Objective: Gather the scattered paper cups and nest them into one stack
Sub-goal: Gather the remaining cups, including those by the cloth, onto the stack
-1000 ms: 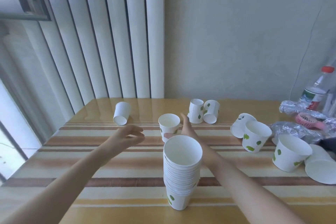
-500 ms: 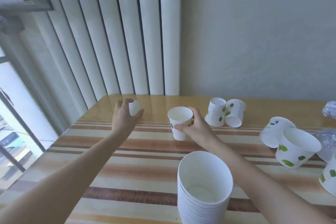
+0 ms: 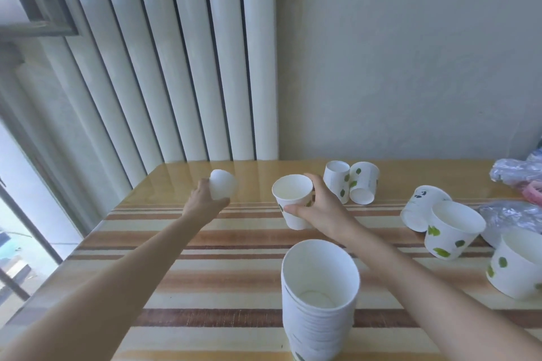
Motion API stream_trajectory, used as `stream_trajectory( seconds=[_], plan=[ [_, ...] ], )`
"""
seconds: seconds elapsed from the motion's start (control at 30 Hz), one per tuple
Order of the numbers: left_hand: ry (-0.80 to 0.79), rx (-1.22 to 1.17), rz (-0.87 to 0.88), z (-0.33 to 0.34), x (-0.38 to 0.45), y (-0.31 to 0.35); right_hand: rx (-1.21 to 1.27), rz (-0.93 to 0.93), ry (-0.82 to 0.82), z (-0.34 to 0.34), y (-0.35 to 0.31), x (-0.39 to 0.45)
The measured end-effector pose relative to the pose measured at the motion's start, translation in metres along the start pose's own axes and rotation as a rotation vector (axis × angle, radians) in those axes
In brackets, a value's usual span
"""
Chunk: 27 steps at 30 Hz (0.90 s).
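Note:
A tall stack of nested white paper cups (image 3: 319, 299) stands near the front of the striped table (image 3: 223, 278). My left hand (image 3: 203, 205) grips a plain white cup (image 3: 223, 188) and holds it above the table at the far left. My right hand (image 3: 321, 209) is wrapped around an upright cup with green leaf marks (image 3: 293, 199) in the middle. Two cups (image 3: 350, 180) lie at the back. Three more cups (image 3: 451, 228) sit at the right.
Crumpled plastic bags (image 3: 513, 171) and a pink object (image 3: 535, 187) lie at the far right edge. White vertical blinds (image 3: 176, 67) and a wall stand behind the table. A window is on the left.
My left hand has lifted the plain cup off the table. My right hand has closed fully around the middle cup. The camera has moved closer and lower.

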<state>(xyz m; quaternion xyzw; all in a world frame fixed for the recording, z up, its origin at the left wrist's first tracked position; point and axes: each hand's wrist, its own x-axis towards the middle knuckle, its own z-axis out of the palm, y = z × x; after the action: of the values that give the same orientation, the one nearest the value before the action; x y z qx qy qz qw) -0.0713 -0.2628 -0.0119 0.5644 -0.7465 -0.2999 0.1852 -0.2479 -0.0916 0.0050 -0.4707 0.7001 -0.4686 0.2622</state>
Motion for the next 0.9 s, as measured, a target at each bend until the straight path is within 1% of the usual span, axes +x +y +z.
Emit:
stream_trajectory(
  seconds=[0.1, 0.2, 0.3, 0.4, 0.5, 0.6, 0.67, 0.8, 0.9],
  plan=[
    [-0.067, -0.047, 0.177, -0.022, -0.04, 0.027, 0.023, -0.024, 0.045, -0.02, -0.019, -0.025],
    [-0.044, -0.062, 0.362, -0.055, -0.093, 0.055, 0.029, -0.049, 0.091, -0.042, -0.035, -0.057],
    [-0.064, -0.268, 0.463, -0.083, -0.149, 0.069, 0.099, -0.075, 0.159, -0.064, -0.058, -0.091],
    [-0.12, -0.457, 0.505, -0.097, -0.197, 0.071, 0.218, -0.144, 0.22, -0.079, -0.084, -0.119],
    [-0.151, -0.539, 0.505, -0.1, -0.22, 0.066, 0.229, -0.215, 0.158, -0.079, -0.106, -0.141],
    [-0.151, -0.567, 0.476, -0.102, -0.228, 0.059, 0.131, -0.222, 0.038, -0.063, -0.112, -0.157],
    [-0.167, -0.609, 0.488, -0.101, -0.233, 0.056, 0.103, -0.19, -0.009, -0.051, -0.107, -0.163],
    [-0.189, -0.637, 0.542, -0.099, -0.244, 0.063, 0.068, -0.067, -0.082, -0.037, -0.092, -0.169],
    [-0.211, -0.683, 0.573, -0.096, -0.246, 0.072, -0.053, 0.019, -0.147, -0.031, -0.08, -0.174]
  ],
)
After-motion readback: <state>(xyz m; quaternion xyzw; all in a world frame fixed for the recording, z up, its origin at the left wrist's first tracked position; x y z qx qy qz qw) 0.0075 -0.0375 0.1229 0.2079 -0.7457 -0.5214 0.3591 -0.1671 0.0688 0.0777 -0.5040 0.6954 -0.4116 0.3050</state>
